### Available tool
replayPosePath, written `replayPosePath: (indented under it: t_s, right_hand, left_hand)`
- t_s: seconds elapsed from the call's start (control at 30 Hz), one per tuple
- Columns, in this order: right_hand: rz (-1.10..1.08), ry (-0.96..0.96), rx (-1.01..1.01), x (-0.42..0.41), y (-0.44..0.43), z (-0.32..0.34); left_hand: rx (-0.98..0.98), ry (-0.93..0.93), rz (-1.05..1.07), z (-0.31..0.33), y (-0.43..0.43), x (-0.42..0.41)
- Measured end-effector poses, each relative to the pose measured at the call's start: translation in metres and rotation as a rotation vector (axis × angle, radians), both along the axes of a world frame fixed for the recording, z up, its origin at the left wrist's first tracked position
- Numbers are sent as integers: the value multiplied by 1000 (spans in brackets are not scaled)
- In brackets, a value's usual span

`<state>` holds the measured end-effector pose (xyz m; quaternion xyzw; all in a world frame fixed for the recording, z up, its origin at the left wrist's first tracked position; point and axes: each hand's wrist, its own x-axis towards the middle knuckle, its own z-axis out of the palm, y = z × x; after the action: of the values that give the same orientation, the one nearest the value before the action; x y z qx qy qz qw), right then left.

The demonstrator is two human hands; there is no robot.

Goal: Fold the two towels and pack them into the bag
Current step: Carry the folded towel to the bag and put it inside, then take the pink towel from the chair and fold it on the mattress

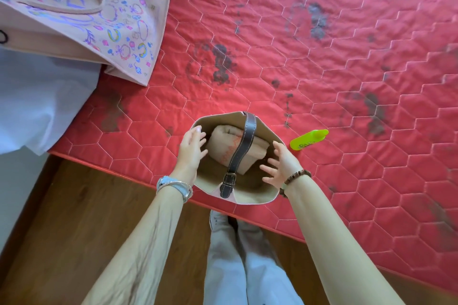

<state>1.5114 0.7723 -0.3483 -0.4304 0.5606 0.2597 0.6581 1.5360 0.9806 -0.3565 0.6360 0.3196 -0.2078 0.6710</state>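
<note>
Bed [322,57]: bag [265,126] at lower centre.
Hands: left hand [190,148], right hand [280,163], fingers [201,136] spread, empty.
Next: press towel [223,141] flat.

Between the two hands, inside the bag [262,129], the dark strap [244,146] crosses the folded towel [223,142] and covers its middle. The bag's wall hides the towel's end nearest the left hand [192,148], so whether one towel or two lie there cannot be told. That hand covers the rim on its side, and whether it touches the rim is unclear. The fingers of the right hand [281,166] are slightly blurred. Just beyond them, the green bottle [308,139] carries a label too small to read. Far beyond the left hand, the printed tote [119,20] and the white cloth [37,96] are cut off by the picture's edges.
</note>
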Motion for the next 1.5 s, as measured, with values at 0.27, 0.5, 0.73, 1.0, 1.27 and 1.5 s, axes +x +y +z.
replayPosePath:
  t_s: [0.27,0.5,0.73,1.0,1.27,1.5]
  right_hand:
    - [-41,-180,-20,-1,-9,84]
    - [-90,-347,2,-20,-13,162]
    - [-91,-532,-2,-29,-19,227]
    - [-105,-680,-85,-73,-41,275]
    - [-231,-811,-92,-131,-77,301]
    - [-316,-868,-176,-202,-118,321]
  left_hand:
    - [-29,-88,45,82,17,-8]
    - [-138,-179,93,158,28,-15]
    - [-193,-297,-1,223,36,-12]
    - [-222,-373,-118,261,22,-25]
    - [-250,-426,-272,285,-32,-44]
    - [-289,-488,-440,307,-98,-85]
